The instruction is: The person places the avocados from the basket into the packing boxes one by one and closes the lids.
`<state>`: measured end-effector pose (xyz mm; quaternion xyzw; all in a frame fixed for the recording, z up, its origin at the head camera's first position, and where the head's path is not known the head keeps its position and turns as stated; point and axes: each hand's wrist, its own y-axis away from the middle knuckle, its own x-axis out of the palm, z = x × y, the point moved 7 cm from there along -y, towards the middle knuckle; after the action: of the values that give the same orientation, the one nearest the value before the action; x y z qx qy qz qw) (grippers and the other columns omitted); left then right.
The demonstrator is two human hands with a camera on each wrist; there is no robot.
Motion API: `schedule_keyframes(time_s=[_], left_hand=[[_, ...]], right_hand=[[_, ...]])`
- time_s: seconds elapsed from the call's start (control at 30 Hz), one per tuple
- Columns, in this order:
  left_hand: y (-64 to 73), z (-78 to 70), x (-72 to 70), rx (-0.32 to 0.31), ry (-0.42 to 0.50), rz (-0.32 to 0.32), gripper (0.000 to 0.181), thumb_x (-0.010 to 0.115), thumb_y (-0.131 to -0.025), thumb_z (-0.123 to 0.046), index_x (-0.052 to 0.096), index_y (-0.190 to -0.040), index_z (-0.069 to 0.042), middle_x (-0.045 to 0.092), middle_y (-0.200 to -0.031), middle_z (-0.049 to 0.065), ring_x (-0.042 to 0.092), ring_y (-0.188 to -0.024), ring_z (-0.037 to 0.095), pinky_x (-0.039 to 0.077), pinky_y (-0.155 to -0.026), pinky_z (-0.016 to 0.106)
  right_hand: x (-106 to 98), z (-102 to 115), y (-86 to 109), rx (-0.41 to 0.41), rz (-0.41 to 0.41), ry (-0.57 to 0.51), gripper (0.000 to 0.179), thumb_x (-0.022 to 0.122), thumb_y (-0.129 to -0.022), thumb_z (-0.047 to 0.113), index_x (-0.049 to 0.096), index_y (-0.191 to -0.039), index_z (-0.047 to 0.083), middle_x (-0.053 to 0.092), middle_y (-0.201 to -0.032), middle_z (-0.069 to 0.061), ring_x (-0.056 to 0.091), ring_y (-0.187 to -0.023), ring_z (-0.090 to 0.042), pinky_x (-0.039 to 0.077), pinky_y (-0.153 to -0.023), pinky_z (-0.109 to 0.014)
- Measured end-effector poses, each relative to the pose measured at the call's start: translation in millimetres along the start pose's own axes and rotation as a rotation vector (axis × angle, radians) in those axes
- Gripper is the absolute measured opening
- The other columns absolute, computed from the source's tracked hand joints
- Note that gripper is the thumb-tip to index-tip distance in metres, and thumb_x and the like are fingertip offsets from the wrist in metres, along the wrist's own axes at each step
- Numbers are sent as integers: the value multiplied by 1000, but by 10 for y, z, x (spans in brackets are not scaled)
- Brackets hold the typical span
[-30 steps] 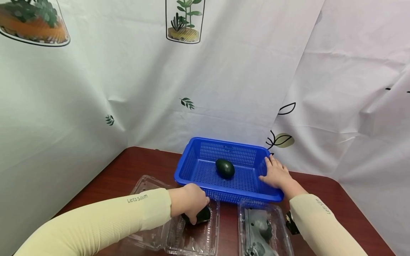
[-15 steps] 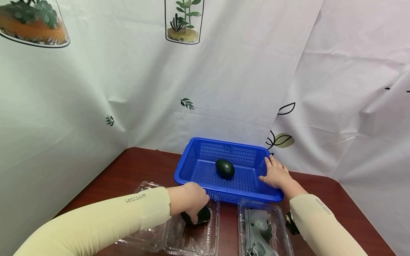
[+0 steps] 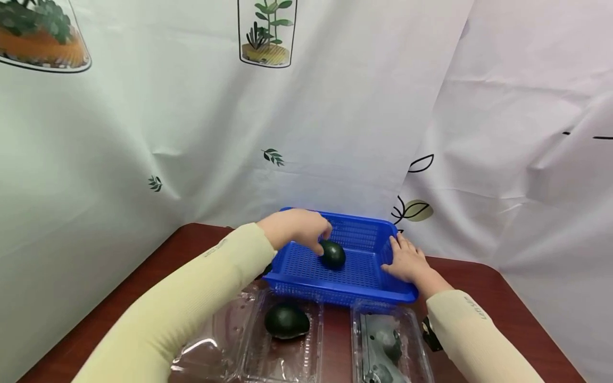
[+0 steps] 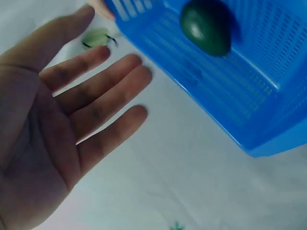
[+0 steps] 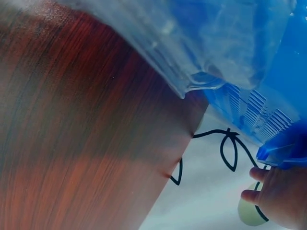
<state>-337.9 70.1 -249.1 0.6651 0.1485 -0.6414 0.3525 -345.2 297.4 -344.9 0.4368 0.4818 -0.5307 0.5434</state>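
Note:
My left hand [image 3: 304, 226] hovers over the left part of a blue plastic basket [image 3: 342, 297]. In the head view its thumb and fingertips overlap an avocado [image 3: 333, 255] lying in the basket. The left wrist view shows the palm with fingers [image 4: 112, 96] spread and holding nothing, apart from the avocado. My right hand [image 3: 409, 263] grips the basket's right rim, thumb on the inner side and fingers over the outside. A second dark green avocado [image 3: 286, 321] lies in an opened clear plastic clamshell box [image 3: 282, 369] in front of the basket.
Another clear plastic box [image 3: 421, 340] with greyish contents stands front right, by my right forearm. The clamshell's lid [image 3: 210, 346] lies spread to the left, under my left sleeve. A printed white cloth [image 3: 345, 106] rises behind the dark red wooden table [image 3: 469, 271].
My left hand has let go of the avocado in the clamshell and moved up and forward to above the basket. My right hand stays on the basket's rim. The head view has shifted slightly.

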Motion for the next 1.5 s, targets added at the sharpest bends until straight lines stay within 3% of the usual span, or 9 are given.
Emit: schedule_keyframes(time_s=[0.3,0.5,0.57,0.77,0.9,1.07,1.3,1.4,1.5], left_hand=[[-677,168,-97,-90,114,-72,58,71,-97,-22,49,-149,-13,50,-151,8,47,-138,26,44,-108,42],[-928,231,43,-160,278,-65,72,74,-94,-16,40,-157,-21,37,-161,6,37,-146,29,41,-111,47],[-950,293,145,-198,314,-53,74,76,-93,-15,41,-157,-25,36,-162,5,37,-146,29,41,-111,47],[-980,423,448,-324,253,38,81,83,-86,-25,43,-154,-40,36,-162,0,43,-143,25,50,-103,39],[-1012,419,504,-381,246,35,84,87,-82,-21,46,-151,-44,33,-163,0,48,-139,22,57,-91,34],[-1045,290,517,-381,221,29,89,88,-78,-13,47,-151,-42,32,-164,-1,44,-142,19,57,-90,30],[-1082,146,546,-374,267,9,89,88,-77,-6,49,-150,-41,32,-164,0,47,-139,19,58,-74,25],[-1024,91,528,-343,219,3,86,87,-80,-9,48,-151,-39,32,-164,1,47,-139,19,58,-80,26],[-984,61,535,-327,168,-6,82,86,-81,-9,51,-149,-39,37,-162,0,43,-143,19,54,-95,29]], right_hand=[[-16,-22,-3,26,-1,28,88,71,-92,29,24,-155,-11,16,-160,-36,21,-145,-55,21,-113,-71],[45,-19,-12,42,-3,50,87,71,-92,31,26,-155,-9,17,-161,-34,22,-146,-53,22,-114,-69],[88,17,-22,41,-1,52,87,71,-92,31,27,-155,-9,18,-162,-33,22,-147,-52,23,-114,-69],[148,58,-22,53,8,57,87,72,-92,32,28,-156,-6,19,-162,-32,23,-147,-50,23,-114,-68],[100,22,-14,67,-5,56,87,72,-92,32,27,-157,-5,18,-163,-31,23,-148,-50,22,-115,-67],[74,-15,-3,70,3,60,87,72,-93,32,27,-157,-6,18,-162,-31,23,-148,-50,23,-115,-67],[92,-39,-13,71,0,64,87,72,-93,32,27,-157,-5,18,-163,-31,24,-147,-50,23,-115,-68],[76,-28,-20,71,-9,68,87,72,-92,32,27,-157,-5,18,-162,-31,25,-147,-50,24,-114,-68],[60,-20,-20,72,-8,64,87,72,-92,32,27,-157,-5,18,-163,-31,25,-147,-50,24,-114,-68]])
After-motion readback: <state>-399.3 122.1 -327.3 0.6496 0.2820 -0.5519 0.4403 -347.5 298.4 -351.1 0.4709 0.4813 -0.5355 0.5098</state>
